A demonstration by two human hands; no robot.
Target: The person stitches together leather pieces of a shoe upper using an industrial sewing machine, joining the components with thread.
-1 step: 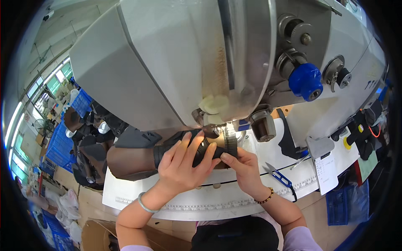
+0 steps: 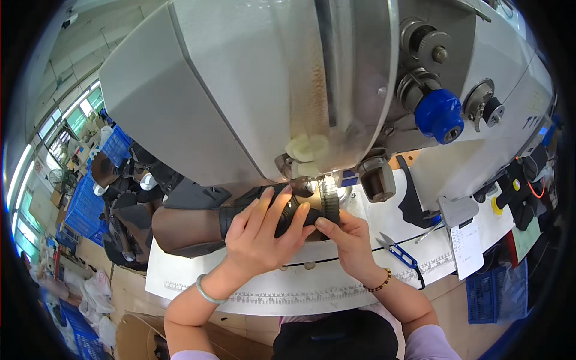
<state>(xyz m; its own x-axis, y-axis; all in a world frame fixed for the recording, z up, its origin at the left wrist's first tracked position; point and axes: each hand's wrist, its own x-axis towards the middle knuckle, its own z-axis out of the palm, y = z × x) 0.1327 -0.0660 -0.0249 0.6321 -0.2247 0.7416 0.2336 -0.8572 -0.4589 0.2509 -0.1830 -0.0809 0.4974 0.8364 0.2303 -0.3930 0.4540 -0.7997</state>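
Looks mid-job: piece (image 2: 183, 231) under machine (image 2: 240, 90), 12 o'clock from torso, not off yet; left hand (image 2: 258, 240) holds it, fingers spread; right hand (image 2: 354, 246) pinches its 3 o'clock end; amount done/left can't tell

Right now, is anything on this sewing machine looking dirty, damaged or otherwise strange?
A brownish speckled stain marks the pale front of the sewing machine, left of the blue knob; it looks odd against the cleaner casing.
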